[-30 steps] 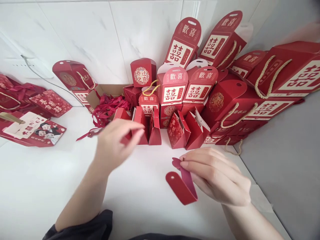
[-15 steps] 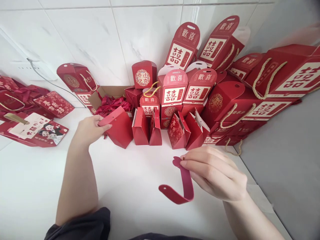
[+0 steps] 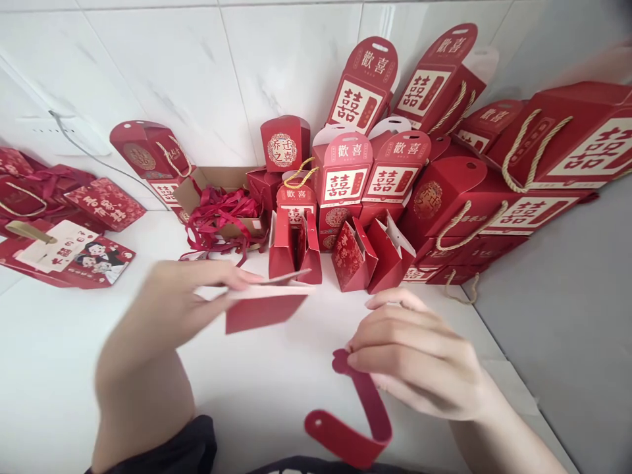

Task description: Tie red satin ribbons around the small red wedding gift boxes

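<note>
Leftmost, a print box (image 3: 101, 260) is seen on the table (image 3: 54, 368), marked with cartoon figures; behind it a floral box (image 3: 109, 204) is leaned. Next, by the wall (image 3: 162, 72), a handled box (image 3: 143, 151) is stacked on others, and beside it a carton (image 3: 217, 178) is filled with ribbons (image 3: 212, 214), some spilled over its edge. In front of the carton, the left hand (image 3: 180, 299) is held above the table, thumb and fingers closed narrowly on the edge of a red box (image 3: 266, 313); the box is tilted and slightly blurred, and whether the table is touched by it cannot be told. Behind the box, a pair of small boxes (image 3: 282, 250) is stood upright, side by side. A strap (image 3: 372, 405) is pinched near its notched end between thumb and forefinger of the right hand (image 3: 419, 355), the other fingers being loosely bent; it is bent sharply back, and a hole is visible at its free end. Behind the right hand, two peaked boxes (image 3: 351, 257) are set close together. Farthest right, cord-handled boxes (image 3: 454, 191) are piled against the grey panel (image 3: 573, 316).
</note>
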`<state>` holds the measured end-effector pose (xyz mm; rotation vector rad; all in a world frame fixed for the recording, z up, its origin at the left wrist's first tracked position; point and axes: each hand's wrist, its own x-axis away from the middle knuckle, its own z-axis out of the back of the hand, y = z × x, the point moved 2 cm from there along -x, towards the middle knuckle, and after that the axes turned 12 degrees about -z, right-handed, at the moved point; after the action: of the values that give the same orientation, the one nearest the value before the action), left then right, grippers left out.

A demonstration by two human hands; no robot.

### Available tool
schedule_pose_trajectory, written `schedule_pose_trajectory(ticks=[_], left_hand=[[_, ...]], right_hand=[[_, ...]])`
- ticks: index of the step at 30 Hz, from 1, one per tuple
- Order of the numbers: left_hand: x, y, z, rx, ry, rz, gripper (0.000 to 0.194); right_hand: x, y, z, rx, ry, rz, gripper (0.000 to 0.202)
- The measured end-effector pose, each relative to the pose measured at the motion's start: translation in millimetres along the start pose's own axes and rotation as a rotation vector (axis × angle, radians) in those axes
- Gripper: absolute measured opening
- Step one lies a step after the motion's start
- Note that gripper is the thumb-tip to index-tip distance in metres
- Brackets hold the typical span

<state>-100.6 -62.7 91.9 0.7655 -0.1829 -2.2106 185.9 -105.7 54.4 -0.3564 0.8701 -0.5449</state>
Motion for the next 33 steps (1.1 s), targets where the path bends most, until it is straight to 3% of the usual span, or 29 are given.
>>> schedule_pose_trajectory(ticks=[2,4,7,10,12,17,19,25,28,33], left_hand=[[-7.5,10.6,-22.9,-0.045,-0.191,-0.1,0.013],[-13.2,18.4,-44.0,-0.017,-0.274,-0.163,0.016],[-18.4,23.0,-66.4,0.031,-0.215,-0.217,0.019],[-22.1,19.7,-77.0,0.041,-0.158,-0.277,0.02],[-24.7,15.6,-79.3,0.035,-0.208,-0.304,0.02],[-26.5,6.9,-76.9,-0.005,-0.496,-0.29,0.025],[-25.1,4.4,-74.9,0.003,-0.545,-0.282,0.029],[-22.0,1.2,-71.6,-0.006,-0.548,-0.291,0.031],[-22.3,3.2,-69.5,0.031,-0.567,-0.26,0.022],[-27.1,1.6,-73.2,0.158,-0.499,-0.041,0.016]], right_hand=[[-0.7,-2.8,-6.1,0.045,-0.104,-0.028,0.012],[-2.1,-3.3,-13.2,0.107,-0.202,-0.04,0.012],[-3.3,1.6,-23.2,0.245,-0.282,-0.05,0.018],[-2.7,9.2,-31.4,0.425,-0.294,-0.065,0.026],[-1.6,11.8,-36.6,0.49,-0.309,-0.064,0.027],[1.7,4.5,-49.9,0.503,-0.42,0.007,0.022],[3.1,-0.1,-54.0,0.508,-0.47,0.043,0.022],[5.1,-3.3,-57.8,0.524,-0.539,0.053,0.021],[5.4,-2.7,-55.6,0.511,-0.556,0.051,0.021],[2.0,-1.8,-45.4,0.521,-0.393,-0.01,0.026]])
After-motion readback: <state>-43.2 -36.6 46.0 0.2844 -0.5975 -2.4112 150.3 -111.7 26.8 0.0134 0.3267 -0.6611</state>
